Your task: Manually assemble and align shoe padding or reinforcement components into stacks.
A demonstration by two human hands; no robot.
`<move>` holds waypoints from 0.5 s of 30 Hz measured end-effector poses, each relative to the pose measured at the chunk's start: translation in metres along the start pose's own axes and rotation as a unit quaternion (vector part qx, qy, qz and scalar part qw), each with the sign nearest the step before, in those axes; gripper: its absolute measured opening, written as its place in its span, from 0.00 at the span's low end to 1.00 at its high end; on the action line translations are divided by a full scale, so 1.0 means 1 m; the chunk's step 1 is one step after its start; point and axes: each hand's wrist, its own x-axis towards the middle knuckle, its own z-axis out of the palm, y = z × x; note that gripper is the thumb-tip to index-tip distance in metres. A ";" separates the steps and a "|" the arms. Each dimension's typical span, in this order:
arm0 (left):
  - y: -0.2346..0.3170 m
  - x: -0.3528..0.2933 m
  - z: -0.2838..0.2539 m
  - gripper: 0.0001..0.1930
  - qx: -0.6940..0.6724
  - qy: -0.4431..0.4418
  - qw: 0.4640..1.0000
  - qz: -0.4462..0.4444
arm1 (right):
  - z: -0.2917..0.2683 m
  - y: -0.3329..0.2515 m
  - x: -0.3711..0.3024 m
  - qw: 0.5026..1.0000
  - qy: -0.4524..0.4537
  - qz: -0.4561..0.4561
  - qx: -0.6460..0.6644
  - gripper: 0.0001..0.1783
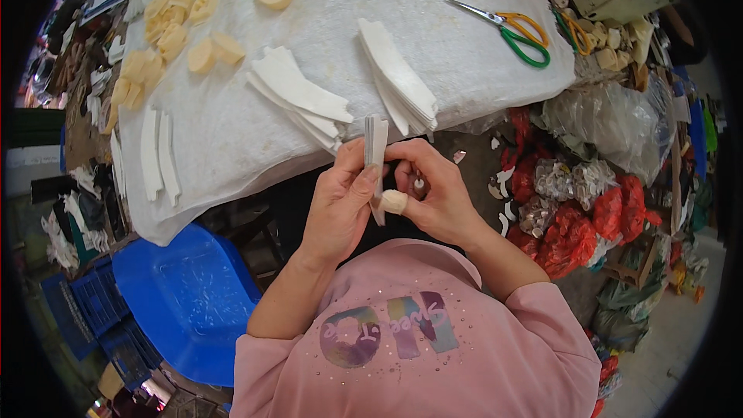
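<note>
Just past the near edge of the table, my left hand (343,195) grips a narrow stack of white strips (376,139), stood on end with its layered edges showing. My right hand (439,195) closes on the same stack from the other side. Its thumb wears a beige finger cover (393,201) and presses low on the strips, with the index finger higher up. Beyond my hands lie two fanned piles of curved white pieces, a left pile (298,91) and a right pile (397,73). Two more curved white strips (159,153) rest farther left.
A white sheet (333,0) covers the table. Scissors (511,29) with orange and green handles lie at the right, and cream-coloured curled pieces (172,15) at the left. A blue plastic chair (190,294) stands lower left. Red bags (569,240) crowd the floor to the right.
</note>
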 end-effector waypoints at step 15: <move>0.022 -0.017 -0.014 0.10 0.209 0.082 0.972 0.068 | 0.010 -0.009 0.011 0.996 -0.064 -0.054 -0.013 0.32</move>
